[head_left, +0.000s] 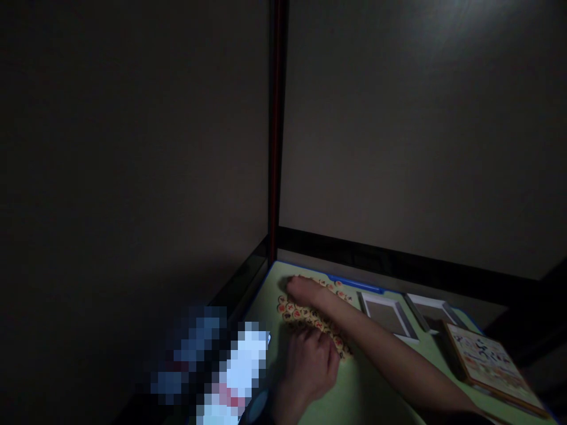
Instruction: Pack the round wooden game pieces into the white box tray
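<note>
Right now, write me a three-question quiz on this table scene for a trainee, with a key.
1. Which hand reaches farther from the camera across the round pieces?
2. True or false: the printed box lies to the right of the pieces.
3. How many open trays show on the table?

Key: 1. The right hand. 2. True. 3. Two.

head cam's worn by the person, facing forward and a bit down into a corner (275,147). aimed kinda high imo: walls (420,130) fill the top half, bench (358,386) sits lower middle to lower right, seen slantwise from above, close enough that the left hand (312,361) and right hand (306,290) reach in off the bottom edge.
</note>
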### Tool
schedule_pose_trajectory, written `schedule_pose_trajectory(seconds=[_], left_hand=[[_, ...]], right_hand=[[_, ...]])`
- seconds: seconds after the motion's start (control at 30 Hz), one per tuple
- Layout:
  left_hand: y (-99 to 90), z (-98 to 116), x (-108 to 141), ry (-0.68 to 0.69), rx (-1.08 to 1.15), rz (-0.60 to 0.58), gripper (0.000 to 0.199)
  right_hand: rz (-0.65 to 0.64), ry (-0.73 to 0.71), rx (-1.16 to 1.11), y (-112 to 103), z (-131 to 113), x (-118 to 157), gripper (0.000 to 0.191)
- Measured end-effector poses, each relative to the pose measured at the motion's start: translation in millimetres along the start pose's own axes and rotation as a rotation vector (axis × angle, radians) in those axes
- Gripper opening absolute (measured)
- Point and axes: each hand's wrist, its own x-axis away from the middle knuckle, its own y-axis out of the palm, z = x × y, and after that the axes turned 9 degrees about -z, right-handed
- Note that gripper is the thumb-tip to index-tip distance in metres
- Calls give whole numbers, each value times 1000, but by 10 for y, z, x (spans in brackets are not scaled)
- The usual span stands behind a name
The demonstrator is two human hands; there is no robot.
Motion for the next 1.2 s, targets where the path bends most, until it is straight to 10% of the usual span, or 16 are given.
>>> schedule_pose_trajectory(seconds=[1.2], left_hand=[[-140, 45, -53, -85, 40, -272, 23]], right_hand=[[26, -151, -471, 64, 385, -218, 28]])
